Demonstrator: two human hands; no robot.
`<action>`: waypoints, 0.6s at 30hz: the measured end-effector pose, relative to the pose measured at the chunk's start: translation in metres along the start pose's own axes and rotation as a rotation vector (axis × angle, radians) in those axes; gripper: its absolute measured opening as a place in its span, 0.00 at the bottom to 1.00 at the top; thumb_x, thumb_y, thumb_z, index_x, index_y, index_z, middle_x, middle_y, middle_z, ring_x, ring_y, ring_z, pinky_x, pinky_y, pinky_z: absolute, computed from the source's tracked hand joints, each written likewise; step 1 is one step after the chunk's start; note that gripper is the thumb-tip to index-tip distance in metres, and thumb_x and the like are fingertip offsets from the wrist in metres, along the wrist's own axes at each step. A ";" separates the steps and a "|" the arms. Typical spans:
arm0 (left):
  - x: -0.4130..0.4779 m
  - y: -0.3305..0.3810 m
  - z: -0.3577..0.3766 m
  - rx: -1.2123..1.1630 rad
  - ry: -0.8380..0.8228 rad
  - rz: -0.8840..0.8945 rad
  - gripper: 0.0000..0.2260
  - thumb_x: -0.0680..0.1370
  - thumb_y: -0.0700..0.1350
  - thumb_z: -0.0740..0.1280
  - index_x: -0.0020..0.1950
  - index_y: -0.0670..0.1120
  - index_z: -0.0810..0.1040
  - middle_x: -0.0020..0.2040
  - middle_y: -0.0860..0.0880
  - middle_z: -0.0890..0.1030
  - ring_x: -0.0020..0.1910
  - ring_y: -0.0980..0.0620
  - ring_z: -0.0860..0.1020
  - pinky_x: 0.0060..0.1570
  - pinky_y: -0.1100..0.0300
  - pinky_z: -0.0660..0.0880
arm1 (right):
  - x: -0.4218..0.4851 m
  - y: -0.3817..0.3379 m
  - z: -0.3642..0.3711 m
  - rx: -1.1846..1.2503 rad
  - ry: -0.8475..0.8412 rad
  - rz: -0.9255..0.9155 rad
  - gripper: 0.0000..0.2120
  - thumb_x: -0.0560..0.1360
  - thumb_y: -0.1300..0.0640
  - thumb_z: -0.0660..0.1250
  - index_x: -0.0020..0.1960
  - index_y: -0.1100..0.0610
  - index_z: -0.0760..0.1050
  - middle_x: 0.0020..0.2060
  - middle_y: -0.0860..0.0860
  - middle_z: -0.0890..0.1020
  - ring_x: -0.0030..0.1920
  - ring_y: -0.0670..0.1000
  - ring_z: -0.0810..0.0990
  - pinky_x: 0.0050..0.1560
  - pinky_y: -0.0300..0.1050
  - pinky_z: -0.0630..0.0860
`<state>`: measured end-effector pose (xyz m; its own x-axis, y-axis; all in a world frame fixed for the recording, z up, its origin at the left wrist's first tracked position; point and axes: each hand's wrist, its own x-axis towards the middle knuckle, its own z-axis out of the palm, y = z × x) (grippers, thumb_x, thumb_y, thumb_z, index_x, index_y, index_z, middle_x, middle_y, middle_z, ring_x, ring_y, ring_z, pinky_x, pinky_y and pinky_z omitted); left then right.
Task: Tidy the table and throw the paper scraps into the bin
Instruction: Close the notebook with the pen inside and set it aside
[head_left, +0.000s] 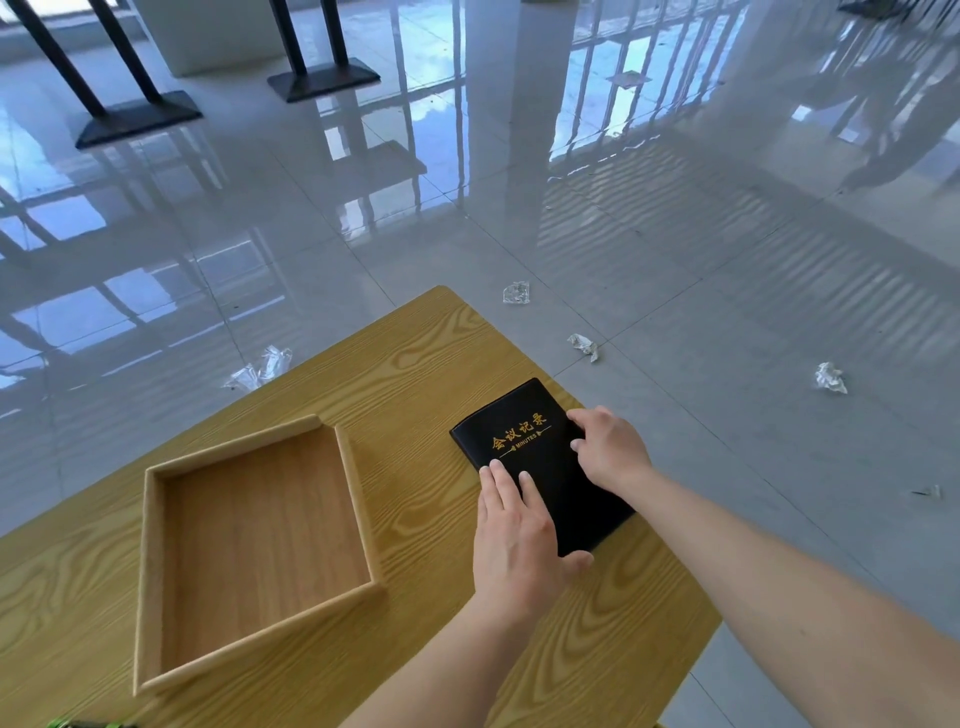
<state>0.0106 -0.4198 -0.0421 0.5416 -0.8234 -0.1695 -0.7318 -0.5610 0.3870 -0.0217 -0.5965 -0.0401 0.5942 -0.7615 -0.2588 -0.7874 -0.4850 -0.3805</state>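
**Two hands on a black book, paper scraps on the floor**

The paper scraps were not on the table. They lay on the shiny floor past it. One crumpled scrap (516, 293) sat just beyond the table's far corner. Another scrap (584, 346) lay off the right edge, and a third scrap (830, 378) lay farther out to the right. A clear crinkly wrapper (261, 368) lay on the floor off the left edge.

The left hand (519, 540) lay flat on the black notebook (540, 457). Its fingers (501, 486) were straight and close together, pressing on the cover, and the thumb touched the book's near corner. The right hand (608, 449) was bent a little, with its fingertips on the book's right side. Neither hand was wrapped around anything.

The notebook lay near the right edge of the wooden table (426, 358). It had gold writing on its cover.

The wooden tray (150, 545) sat near the left side of the table, well apart from the book. Nothing was in it.

Something green (67, 722) showed at the near edge, cut off, so I could not tell what it was. A small dark thing (927, 491) on the floor at the right was too small to make out.
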 end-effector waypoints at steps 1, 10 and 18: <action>0.005 0.000 0.001 -0.003 0.001 -0.003 0.52 0.69 0.69 0.67 0.78 0.38 0.49 0.78 0.31 0.44 0.78 0.36 0.41 0.76 0.46 0.46 | 0.004 -0.001 0.000 -0.003 0.002 -0.001 0.21 0.79 0.61 0.64 0.71 0.56 0.71 0.63 0.57 0.77 0.62 0.60 0.76 0.60 0.53 0.74; 0.026 0.002 -0.001 -0.006 0.004 -0.023 0.52 0.69 0.69 0.68 0.78 0.37 0.50 0.78 0.30 0.46 0.78 0.34 0.43 0.76 0.46 0.51 | 0.029 -0.003 -0.005 -0.007 -0.001 -0.016 0.21 0.78 0.62 0.65 0.71 0.56 0.72 0.61 0.58 0.77 0.62 0.61 0.75 0.61 0.51 0.72; 0.032 0.001 -0.002 0.041 -0.008 -0.014 0.52 0.70 0.70 0.66 0.78 0.37 0.48 0.78 0.30 0.45 0.78 0.34 0.43 0.76 0.46 0.49 | 0.031 -0.002 -0.004 -0.013 0.024 -0.018 0.21 0.79 0.61 0.64 0.71 0.56 0.71 0.60 0.59 0.77 0.62 0.61 0.74 0.61 0.53 0.73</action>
<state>0.0282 -0.4465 -0.0458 0.5487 -0.8161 -0.1815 -0.7405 -0.5752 0.3475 -0.0018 -0.6211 -0.0437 0.6044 -0.7624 -0.2310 -0.7787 -0.5043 -0.3731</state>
